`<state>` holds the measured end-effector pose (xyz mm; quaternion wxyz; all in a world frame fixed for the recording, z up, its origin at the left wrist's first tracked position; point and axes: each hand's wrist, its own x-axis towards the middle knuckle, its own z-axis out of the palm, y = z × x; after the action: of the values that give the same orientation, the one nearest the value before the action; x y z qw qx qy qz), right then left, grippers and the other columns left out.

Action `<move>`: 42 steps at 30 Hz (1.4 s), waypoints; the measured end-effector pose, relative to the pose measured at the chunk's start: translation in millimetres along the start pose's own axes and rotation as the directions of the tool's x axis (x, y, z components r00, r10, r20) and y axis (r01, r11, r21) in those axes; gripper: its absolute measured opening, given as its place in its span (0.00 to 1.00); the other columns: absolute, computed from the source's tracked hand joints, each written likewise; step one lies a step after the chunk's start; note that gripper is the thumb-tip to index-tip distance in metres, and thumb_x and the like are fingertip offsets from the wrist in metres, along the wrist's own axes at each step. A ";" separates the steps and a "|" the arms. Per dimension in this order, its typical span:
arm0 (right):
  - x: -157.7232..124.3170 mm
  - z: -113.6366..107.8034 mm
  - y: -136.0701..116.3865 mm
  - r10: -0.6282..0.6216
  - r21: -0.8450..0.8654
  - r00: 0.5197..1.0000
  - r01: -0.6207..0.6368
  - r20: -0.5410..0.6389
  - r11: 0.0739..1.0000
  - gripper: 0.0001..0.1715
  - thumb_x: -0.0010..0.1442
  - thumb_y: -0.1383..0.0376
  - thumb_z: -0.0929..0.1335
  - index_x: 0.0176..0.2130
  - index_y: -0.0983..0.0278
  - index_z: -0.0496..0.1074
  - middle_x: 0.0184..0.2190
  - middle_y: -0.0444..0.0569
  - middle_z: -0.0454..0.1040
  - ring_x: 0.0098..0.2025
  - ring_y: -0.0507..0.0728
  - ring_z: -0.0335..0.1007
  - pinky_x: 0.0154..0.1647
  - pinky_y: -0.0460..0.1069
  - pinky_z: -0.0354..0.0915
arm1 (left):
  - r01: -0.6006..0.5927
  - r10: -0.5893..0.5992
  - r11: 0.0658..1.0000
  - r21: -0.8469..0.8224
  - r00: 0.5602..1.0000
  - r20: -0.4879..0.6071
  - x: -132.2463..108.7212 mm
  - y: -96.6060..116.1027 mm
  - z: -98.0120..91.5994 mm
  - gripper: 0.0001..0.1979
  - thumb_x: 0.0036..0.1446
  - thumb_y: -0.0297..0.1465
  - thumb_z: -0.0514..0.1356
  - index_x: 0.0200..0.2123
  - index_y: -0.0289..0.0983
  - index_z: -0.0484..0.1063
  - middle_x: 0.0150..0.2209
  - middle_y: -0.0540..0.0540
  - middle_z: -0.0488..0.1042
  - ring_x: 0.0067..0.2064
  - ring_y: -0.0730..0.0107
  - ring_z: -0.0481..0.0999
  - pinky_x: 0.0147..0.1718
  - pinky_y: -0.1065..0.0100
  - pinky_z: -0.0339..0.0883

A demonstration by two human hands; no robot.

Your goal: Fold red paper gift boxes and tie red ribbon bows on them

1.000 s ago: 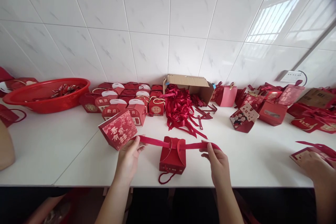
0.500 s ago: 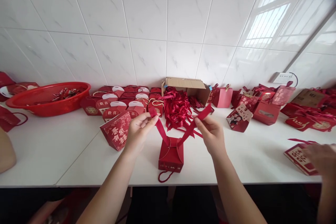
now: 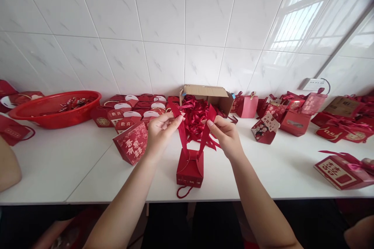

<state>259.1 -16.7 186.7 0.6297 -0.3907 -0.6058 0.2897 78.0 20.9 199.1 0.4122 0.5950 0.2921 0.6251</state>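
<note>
A small red gift box stands on the white table in front of me, with a dark red cord loop at its near side. Red ribbon comes up from the top of the box in two ends. My left hand pinches the left end between thumb and fingers. The right end is pinched the same way by my right hand. Both hands are raised above the box, apart from each other, and the ribbon ends slope up to them.
Behind my hands, a cardboard box spills a heap of red ribbons. Several red gift boxes stand left of it, beside a red basin. A printed box is near my left forearm. At right lies a ribboned box.
My hands have come slightly closer together, each still holding its ribbon end, which now rises more steeply. At right, another person's hand has mostly left the ribboned box.
</note>
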 end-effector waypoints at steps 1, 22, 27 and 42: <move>0.5 -0.7 -0.8 -0.005 -0.003 1.000 0.005 0.001 1.000 0.15 0.59 0.56 0.68 0.27 0.63 0.73 0.27 0.44 0.67 0.31 0.52 0.62 0.31 0.47 0.58 | 0.002 -0.002 1.000 0.007 1.000 0.005 -0.2 -1.6 -0.8 0.07 0.49 0.34 0.68 0.27 0.36 0.77 0.24 0.52 0.73 0.27 0.75 0.69 0.28 0.73 0.62; 2.0 0.0 -4.6 0.028 0.113 1.000 -0.027 -0.007 0.993 0.13 0.59 0.57 0.68 0.28 0.62 0.74 0.29 0.45 0.72 0.35 0.54 0.70 0.38 0.49 0.66 | 0.012 -0.013 1.000 0.024 0.997 0.072 -6.0 -1.9 6.6 0.09 0.53 0.36 0.65 0.31 0.36 0.79 0.29 0.47 0.78 0.36 0.67 0.77 0.38 0.69 0.69; 3.4 5.3 -1.5 0.080 0.204 0.996 -0.087 0.041 0.975 0.12 0.58 0.56 0.69 0.34 0.62 0.74 0.24 0.43 0.74 0.26 0.52 0.71 0.30 0.49 0.69 | 0.004 -0.011 0.999 0.050 0.990 0.141 -6.8 -3.0 8.3 0.11 0.58 0.37 0.61 0.32 0.34 0.77 0.30 0.45 0.79 0.37 0.66 0.79 0.41 0.68 0.70; -3.8 8.7 13.5 -0.115 0.106 0.950 0.087 0.291 0.991 0.11 0.65 0.60 0.64 0.39 0.61 0.75 0.29 0.46 0.72 0.30 0.52 0.68 0.31 0.47 0.67 | 0.171 -0.191 0.982 0.085 0.884 0.426 -6.3 -4.3 -0.6 0.30 0.54 0.30 0.62 0.58 0.40 0.55 0.27 0.52 0.75 0.33 0.68 0.76 0.38 0.66 0.68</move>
<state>251.6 -11.5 173.0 0.5628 -0.2820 -0.6986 0.3400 77.8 17.6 192.1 0.5095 0.6981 0.2615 0.4297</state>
